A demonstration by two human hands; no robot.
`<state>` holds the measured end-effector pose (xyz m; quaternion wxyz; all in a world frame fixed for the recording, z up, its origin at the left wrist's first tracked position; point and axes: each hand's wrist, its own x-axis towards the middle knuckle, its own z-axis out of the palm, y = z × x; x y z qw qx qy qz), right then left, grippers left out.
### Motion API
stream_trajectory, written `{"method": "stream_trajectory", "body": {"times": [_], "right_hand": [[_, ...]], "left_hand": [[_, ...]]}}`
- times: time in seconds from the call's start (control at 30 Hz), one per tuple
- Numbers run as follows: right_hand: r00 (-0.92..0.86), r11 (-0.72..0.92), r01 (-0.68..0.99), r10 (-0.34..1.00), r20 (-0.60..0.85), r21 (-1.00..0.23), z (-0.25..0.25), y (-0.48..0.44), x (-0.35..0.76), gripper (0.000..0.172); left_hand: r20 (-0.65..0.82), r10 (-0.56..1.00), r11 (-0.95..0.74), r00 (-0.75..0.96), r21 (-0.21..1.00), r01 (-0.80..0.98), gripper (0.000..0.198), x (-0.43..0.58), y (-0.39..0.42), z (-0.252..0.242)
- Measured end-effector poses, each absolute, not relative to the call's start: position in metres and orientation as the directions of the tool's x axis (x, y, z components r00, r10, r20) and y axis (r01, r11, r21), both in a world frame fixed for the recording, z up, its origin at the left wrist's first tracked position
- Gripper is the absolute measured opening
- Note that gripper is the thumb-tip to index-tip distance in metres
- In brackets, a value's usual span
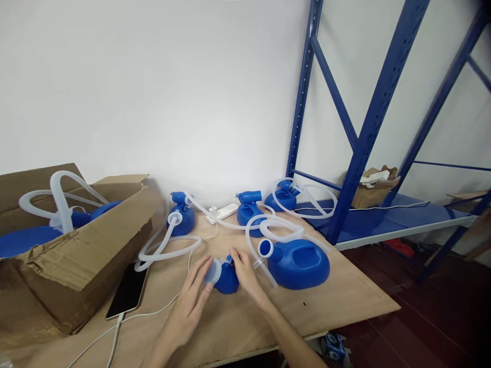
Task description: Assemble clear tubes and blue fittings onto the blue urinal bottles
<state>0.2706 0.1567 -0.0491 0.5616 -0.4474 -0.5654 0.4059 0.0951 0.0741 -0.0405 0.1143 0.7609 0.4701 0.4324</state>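
Observation:
A small blue plastic funnel-shaped piece with a round translucent lid is between my hands, low over the table front. My left hand has its fingers round the lid's left side, the thumb below and the fingers above. My right hand pinches the narrow top of the blue piece; its fingertips partly hide that end. Just right of it a blue plastic urinal bottle lies on its side, its open white-rimmed mouth facing left. A clear hose runs beside the bottle's mouth.
Blue bottles with hoses stand along the wall, near a white power strip. At left are an open cardboard box holding blue bottles and a phone on a cable. Blue metal shelving rises at right beyond the table edge.

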Motion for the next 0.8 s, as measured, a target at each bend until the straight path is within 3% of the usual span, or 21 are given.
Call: {"method": "stream_trajectory", "body": {"times": [0.13, 0.27, 0.33, 0.43, 0.53, 0.63, 0.7, 0.8], "right_hand": [[0.061, 0.191, -0.029, 0.98, 0.189, -0.981, -0.051, 0.149, 0.262, 0.064], [0.114, 0.161, -0.066, 0.982, 0.153, -0.985, -0.054, 0.145, 0.257, 0.065], [0.116, 0.152, -0.078, 0.983, 0.143, -0.985, -0.054, 0.145, 0.256, 0.063], [0.051, 0.147, -0.061, 0.988, 0.144, -0.987, -0.048, 0.141, 0.259, 0.062], [-0.114, 0.266, 0.13, 0.961, 0.252, -0.955, -0.038, 0.126, 0.277, 0.056], [-0.228, 0.471, 0.461, 0.882, 0.413, -0.752, -0.032, 0.105, 0.313, 0.048], [-0.189, 0.407, 0.696, 0.898, 0.397, -0.591, -0.035, 0.096, 0.338, 0.028], [-0.105, 0.199, 0.938, 0.944, 0.311, -0.285, -0.049, 0.092, 0.363, 0.026]], "left_hand": [[0.685, 0.678, -0.64, 0.267, 0.371, 0.672, 0.079, 0.1, 0.077, -0.045], [0.766, 0.589, -0.686, 0.26, 0.303, 0.661, 0.076, 0.111, 0.077, -0.049], [0.748, 0.628, -0.668, 0.215, 0.377, 0.641, 0.069, 0.113, 0.077, -0.049], [0.649, 0.756, -0.578, 0.082, 0.604, 0.548, 0.062, 0.107, 0.084, -0.05], [0.442, 0.892, -0.394, -0.099, 0.866, 0.308, 0.069, 0.091, 0.098, -0.053], [0.23, 0.935, -0.2, -0.271, 0.97, 0.135, 0.088, 0.07, 0.109, -0.053], [0.146, 0.937, -0.117, -0.316, 0.987, 0.11, 0.095, 0.059, 0.112, -0.052], [0.099, 0.95, -0.075, -0.298, 0.993, 0.092, 0.094, 0.055, 0.113, -0.051]]}}
